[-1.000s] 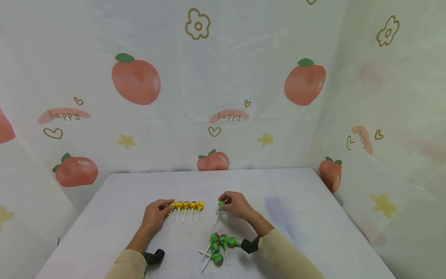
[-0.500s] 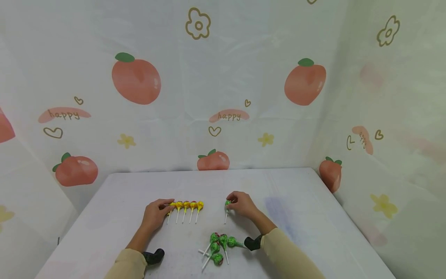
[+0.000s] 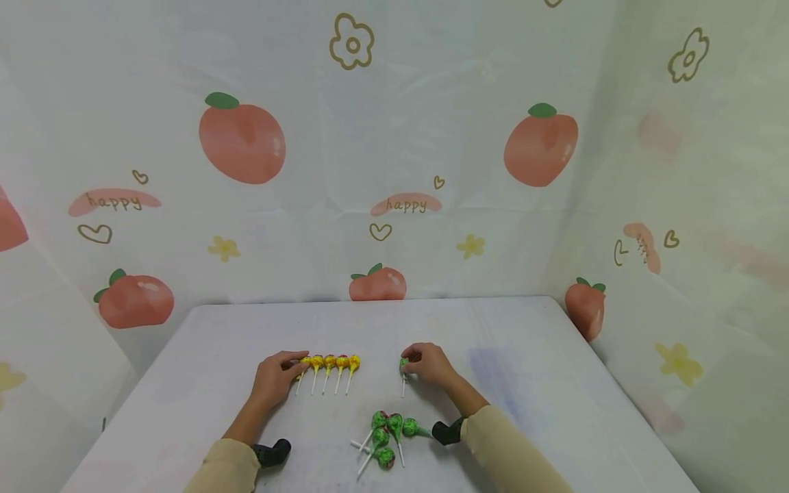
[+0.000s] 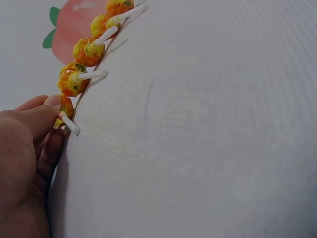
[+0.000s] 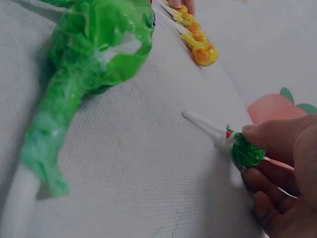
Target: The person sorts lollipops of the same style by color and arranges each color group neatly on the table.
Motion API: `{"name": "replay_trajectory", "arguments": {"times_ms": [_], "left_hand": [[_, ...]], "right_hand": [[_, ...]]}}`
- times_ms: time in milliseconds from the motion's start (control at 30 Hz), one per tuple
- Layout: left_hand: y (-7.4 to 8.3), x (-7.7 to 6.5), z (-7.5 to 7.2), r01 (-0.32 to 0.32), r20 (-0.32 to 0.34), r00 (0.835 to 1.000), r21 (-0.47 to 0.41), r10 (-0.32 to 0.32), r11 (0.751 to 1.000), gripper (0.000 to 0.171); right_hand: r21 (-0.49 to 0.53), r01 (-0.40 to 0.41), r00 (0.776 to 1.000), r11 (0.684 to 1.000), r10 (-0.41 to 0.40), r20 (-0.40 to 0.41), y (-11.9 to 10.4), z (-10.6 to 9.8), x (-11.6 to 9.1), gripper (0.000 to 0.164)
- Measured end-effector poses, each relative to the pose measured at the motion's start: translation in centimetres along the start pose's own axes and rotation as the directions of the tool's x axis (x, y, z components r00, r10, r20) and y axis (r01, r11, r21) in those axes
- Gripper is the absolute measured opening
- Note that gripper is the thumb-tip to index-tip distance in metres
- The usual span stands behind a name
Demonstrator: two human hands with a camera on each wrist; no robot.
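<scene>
A: What does the left hand (image 3: pixel 273 378) hold?
B: It pinches the leftmost yellow lollipop (image 4: pixel 66 105), aligned with four other yellow lollipops (image 3: pixel 329 361) on the tabletop (image 3: pixel 228 335).
A: And the right hand (image 3: pixel 429 364)?
B: It pinches a green lollipop (image 5: pixel 249 152) by its head, right of that row; five more green lollipops (image 3: pixel 380 438) lie clustered in the foreground

White desk (image 3: pixel 555 390) bears a bluish smudge (image 3: pixel 498 380) right of centre, with a white backdrop (image 3: pixel 425 89) behind, printed with red fruits (image 3: pixel 242 145), yellow flowers (image 3: pixel 224 248) and "happy" lettering (image 3: pixel 406 205).
</scene>
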State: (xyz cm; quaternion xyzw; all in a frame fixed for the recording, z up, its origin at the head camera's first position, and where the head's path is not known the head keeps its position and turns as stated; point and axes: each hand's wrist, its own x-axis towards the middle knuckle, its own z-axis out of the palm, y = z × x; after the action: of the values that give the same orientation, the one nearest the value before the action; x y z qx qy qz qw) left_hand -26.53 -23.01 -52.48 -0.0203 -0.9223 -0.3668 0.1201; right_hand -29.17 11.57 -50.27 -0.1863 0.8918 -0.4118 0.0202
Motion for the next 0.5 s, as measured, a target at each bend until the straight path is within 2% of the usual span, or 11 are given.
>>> {"name": "replay_trajectory", "arguments": {"times_ms": [500], "left_hand": [[0.03,0.07,0.03,0.000,0.007,1.000,-0.010,0.000,1.000,0.029]], "right_hand": [[0.019,0.024,0.999,1.000,-0.023,-0.025,0.67,0.32,-0.16,0.018]]}}
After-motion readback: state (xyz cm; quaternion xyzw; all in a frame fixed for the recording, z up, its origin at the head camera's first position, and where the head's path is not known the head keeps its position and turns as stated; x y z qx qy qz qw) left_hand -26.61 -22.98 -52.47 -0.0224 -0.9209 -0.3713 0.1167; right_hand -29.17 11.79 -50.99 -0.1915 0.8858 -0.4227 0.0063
